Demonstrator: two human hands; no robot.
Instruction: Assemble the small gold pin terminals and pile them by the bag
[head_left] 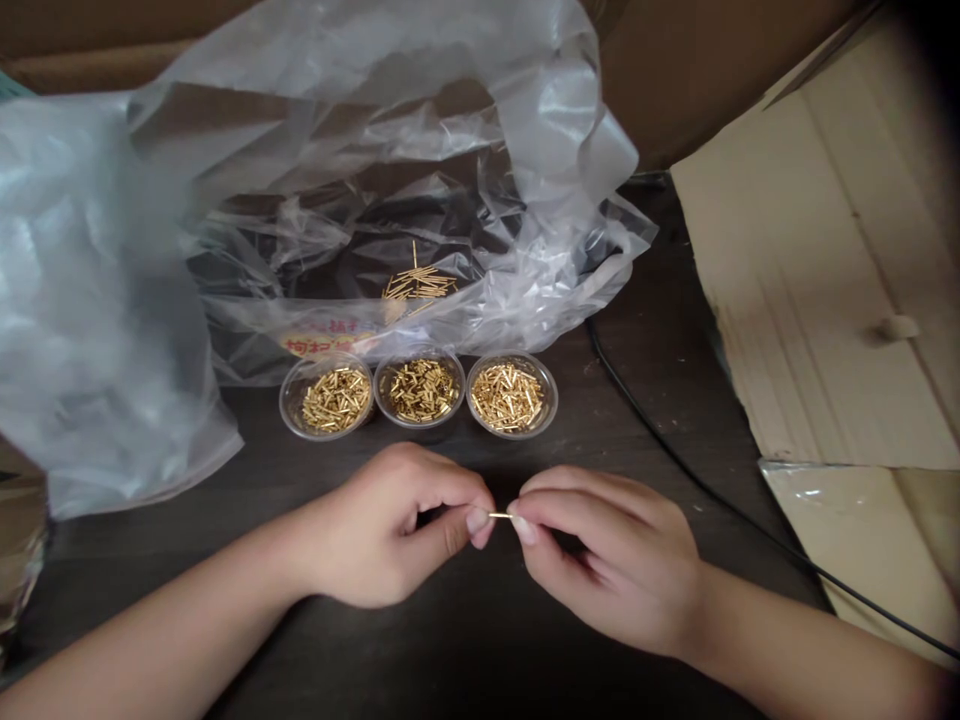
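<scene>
- left hand [382, 525] and right hand [615, 560]: bare, level with each other, either side of the pin, about equally near it
- gold pin [500, 516]: thin, metallic, very short stretch showing between the fingertips; long axis runs roughly left-right, in line between the hands
- left fingers [478, 522]: clenched in a tight pinch with the thumb on the pin's left end
- right fingers [523, 530]: same tight pinch on the right end; tips nearly touching the left ones, neither hand released
- counter [465, 660]: dark, smooth, under both forearms
- three clear plastic tubs in a row just past the hands: left tub [286, 405], middle tub [379, 395], right tub [553, 400]; round, thin-walled, touching or nearly so
- short gold pins [507, 397]: loose jumble in all three tubs
- loose gold pins [418, 285]: small pile lying on the bag behind the tubs
- plastic bag [405, 130]: crumpled, glossy, clear polythene; label [326, 343] too small to read
- black cable [694, 478]: thin, curving across the counter to the right
- cardboard flap [825, 270]: tan, creased, far right
</scene>
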